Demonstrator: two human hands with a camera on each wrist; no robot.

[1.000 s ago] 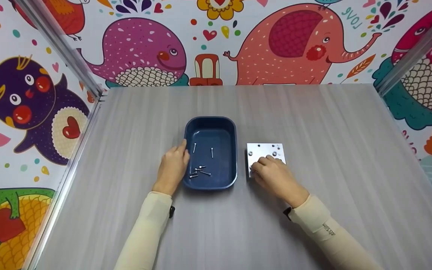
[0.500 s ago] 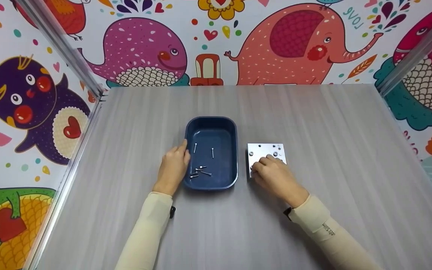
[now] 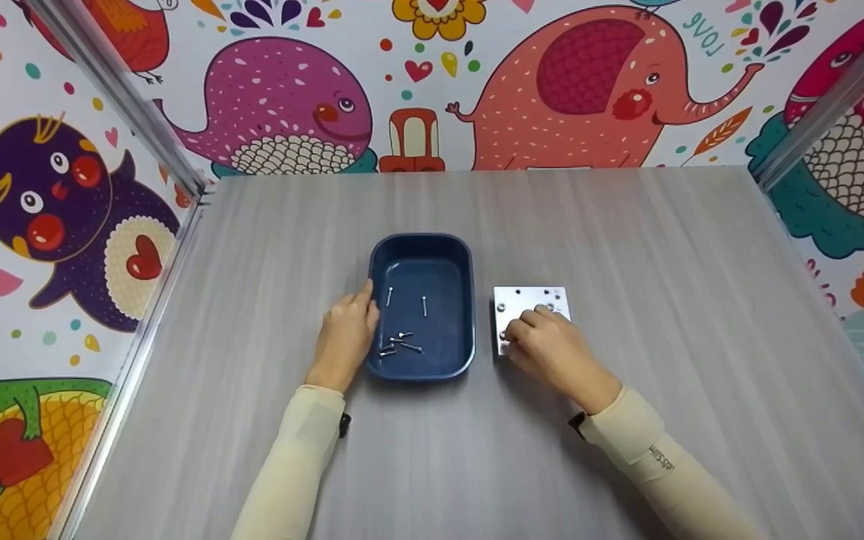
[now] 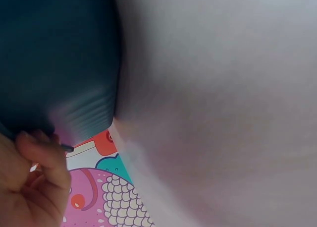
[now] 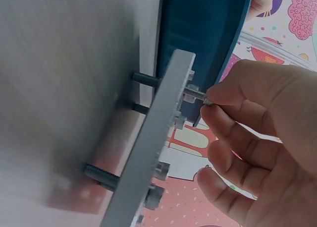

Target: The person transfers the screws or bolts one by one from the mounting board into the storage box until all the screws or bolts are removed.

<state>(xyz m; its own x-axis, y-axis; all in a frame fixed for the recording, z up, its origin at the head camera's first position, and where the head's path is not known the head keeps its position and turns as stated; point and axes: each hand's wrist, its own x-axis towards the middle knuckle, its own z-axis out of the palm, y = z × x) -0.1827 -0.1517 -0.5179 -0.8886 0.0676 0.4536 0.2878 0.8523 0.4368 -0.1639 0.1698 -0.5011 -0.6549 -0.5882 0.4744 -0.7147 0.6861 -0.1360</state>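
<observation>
My left hand (image 3: 343, 337) grips the left rim of a blue plastic tray (image 3: 439, 330). In the left wrist view its curled fingers (image 4: 43, 152) hold the tray's edge. Several small metal screws (image 3: 411, 346) lie inside, mostly in a cluster near the front left. Right of the tray, a silver metal plate (image 3: 526, 298) stands raised on bolt legs (image 5: 101, 176). Above it, my right hand (image 3: 556, 356) pinches a small screw (image 5: 200, 94) between thumb and index finger. Its threaded end meets a fastener on the plate's top; how far it sits in cannot be seen.
Other bolt heads (image 5: 154, 197) and holes dot the plate. The grey wood-look table (image 3: 432, 465) is bordered by cartoon-printed walls (image 3: 289, 97) and a metal frame post (image 3: 121, 97) at the left corner.
My right fingers have shifted slightly over the plate, showing a little more of its near-left fastener. The left hand, tray and loose screws stay in place.
</observation>
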